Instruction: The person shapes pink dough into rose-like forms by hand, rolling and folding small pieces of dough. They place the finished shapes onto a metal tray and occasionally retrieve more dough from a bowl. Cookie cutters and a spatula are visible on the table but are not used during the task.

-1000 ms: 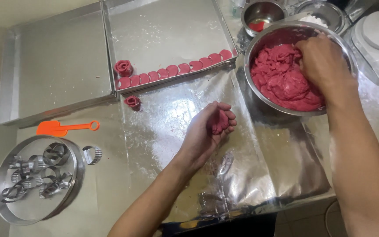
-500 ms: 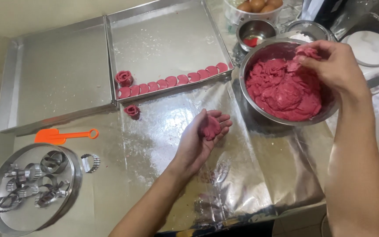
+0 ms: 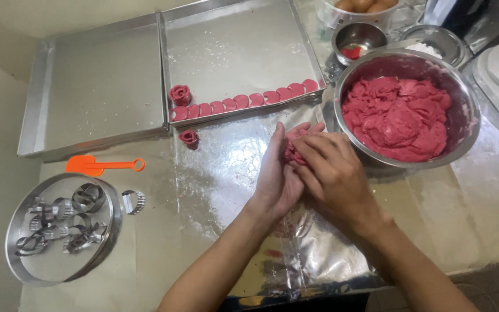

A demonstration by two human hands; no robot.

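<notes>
- Dough lump point(image 3: 293, 151), pink-red and soft, sits between your two hands, above the shiny foil sheet point(image 3: 226, 167) on the table.
- Your left hand point(image 3: 278, 173) is cupped under the dough lump, palm turned in, fingers pointing up toward the tray.
- Your right hand point(image 3: 333, 173) lies over the dough lump from the other side, with its fingers curled on it. Both hands grasp the same lump, so only a little of it peeks out.
- Just to the right of your hands stands a big metal bowl point(image 3: 463, 124) full of the same pink-red dough.
- Behind your hands lies a flat metal tray point(image 3: 238, 52). A row of dough circles point(image 3: 244, 102) overlaps along its front edge, and a small dough rose point(image 3: 180, 93) sits at the left end of the row.
- Another dough rose point(image 3: 189, 137) sits on the foil sheet, just in front of that tray.
- A second metal tray point(image 3: 93, 86) lies to the left.
- An orange plastic scraper point(image 3: 102, 165) lies near the left side, and a round tin point(image 3: 64, 271) with metal cutters sits in front of it.
</notes>
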